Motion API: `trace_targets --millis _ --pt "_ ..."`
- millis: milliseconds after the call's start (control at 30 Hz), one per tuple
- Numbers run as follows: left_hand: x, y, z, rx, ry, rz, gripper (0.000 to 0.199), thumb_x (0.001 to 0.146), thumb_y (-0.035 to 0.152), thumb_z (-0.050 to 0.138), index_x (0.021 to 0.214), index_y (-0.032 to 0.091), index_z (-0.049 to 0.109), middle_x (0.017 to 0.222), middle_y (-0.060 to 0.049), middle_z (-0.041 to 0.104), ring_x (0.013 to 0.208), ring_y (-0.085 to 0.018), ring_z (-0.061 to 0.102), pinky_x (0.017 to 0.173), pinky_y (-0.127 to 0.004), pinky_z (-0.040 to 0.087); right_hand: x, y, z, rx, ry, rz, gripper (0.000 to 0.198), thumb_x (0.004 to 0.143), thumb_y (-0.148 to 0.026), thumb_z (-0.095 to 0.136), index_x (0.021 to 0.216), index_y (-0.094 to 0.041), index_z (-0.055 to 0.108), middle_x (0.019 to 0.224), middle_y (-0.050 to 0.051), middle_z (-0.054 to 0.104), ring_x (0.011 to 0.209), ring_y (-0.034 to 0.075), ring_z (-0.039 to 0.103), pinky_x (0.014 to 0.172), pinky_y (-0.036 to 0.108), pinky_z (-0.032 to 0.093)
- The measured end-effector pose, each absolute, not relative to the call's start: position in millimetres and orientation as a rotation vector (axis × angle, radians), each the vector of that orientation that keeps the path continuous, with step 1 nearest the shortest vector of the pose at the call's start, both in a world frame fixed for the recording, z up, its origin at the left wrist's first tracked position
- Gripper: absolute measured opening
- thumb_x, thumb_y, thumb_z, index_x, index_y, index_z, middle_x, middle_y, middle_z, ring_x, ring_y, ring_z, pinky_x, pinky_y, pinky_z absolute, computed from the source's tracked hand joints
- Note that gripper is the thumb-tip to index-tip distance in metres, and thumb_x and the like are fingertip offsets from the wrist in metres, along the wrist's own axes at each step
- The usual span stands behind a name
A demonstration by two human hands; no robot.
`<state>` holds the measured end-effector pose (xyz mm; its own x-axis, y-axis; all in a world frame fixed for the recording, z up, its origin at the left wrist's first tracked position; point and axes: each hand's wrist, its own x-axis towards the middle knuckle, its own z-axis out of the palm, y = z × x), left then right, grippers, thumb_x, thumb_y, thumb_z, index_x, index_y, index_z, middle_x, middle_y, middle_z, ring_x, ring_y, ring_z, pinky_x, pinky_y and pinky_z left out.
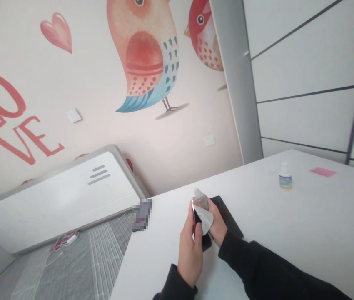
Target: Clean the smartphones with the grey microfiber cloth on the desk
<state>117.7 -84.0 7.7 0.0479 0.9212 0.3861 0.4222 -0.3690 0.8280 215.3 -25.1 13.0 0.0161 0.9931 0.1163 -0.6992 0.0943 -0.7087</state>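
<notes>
My left hand grips a slim phone-like device with a red edge, held upright on its side above the white table. My right hand presses a small grey-white cloth against the device's face. Both sleeves are black. Under the hands lies a flat black item on the table, partly hidden by them.
A small white bottle with a coloured label stands at the far right of the table, and a pink card lies beyond it. A blurred patch sits at the table's left edge. A bed with grey bedding and a white headboard lies left.
</notes>
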Motion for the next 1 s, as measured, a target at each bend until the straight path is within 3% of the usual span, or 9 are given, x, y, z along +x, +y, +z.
trace_targets --millis 100,333,600,833,1000 --pt "117 -84 11 1.801 1.383 1.330 0.057 0.104 0.039 0.042 0.157 0.016 0.039 0.165 -0.011 0.033 0.153 -0.027 0.029 0.126 -0.045 0.030 218 -27 18 -0.568 -0.748 1.373 0.049 0.055 -0.045 0.097 0.087 -0.018 0.073 0.077 0.000 0.073 0.070 0.018 0.063 0.070 0.029 0.049" --pt "115 -82 20 1.784 1.331 1.338 0.059 0.103 0.044 0.045 0.153 0.013 0.045 0.163 -0.011 0.037 0.152 -0.026 0.033 0.125 -0.041 0.030 217 -24 10 -0.653 -0.751 1.387 0.053 0.074 -0.072 0.075 0.070 -0.019 0.068 0.062 0.001 0.065 0.066 0.020 0.063 0.058 0.029 0.047" --pt "120 -80 20 1.735 1.311 1.398 0.057 0.104 0.046 0.045 0.151 0.016 0.049 0.161 -0.012 0.042 0.151 -0.028 0.037 0.126 -0.045 0.027 217 -23 17 -0.611 -0.763 1.417 0.069 0.044 -0.058 0.097 0.094 -0.017 0.072 0.084 0.003 0.074 0.080 0.021 0.066 0.078 0.031 0.051" --pt "120 -88 15 1.974 1.285 1.269 0.051 0.104 0.030 0.043 0.155 0.023 0.044 0.164 -0.009 0.037 0.153 -0.027 0.032 0.127 -0.050 0.025 219 -24 11 -0.558 -0.664 1.549 0.055 0.069 -0.073 0.078 0.074 -0.019 0.068 0.068 0.002 0.068 0.068 0.020 0.064 0.063 0.030 0.051" --pt "135 -93 23 2.308 1.417 1.075 0.057 0.100 0.013 0.035 0.155 0.021 0.044 0.170 -0.009 0.023 0.158 -0.029 0.011 0.126 -0.059 0.019 217 -32 16 -0.351 -0.576 1.729 0.067 0.074 -0.086 0.060 0.093 -0.023 0.073 0.098 0.007 0.077 0.104 0.028 0.070 0.092 0.042 0.056"
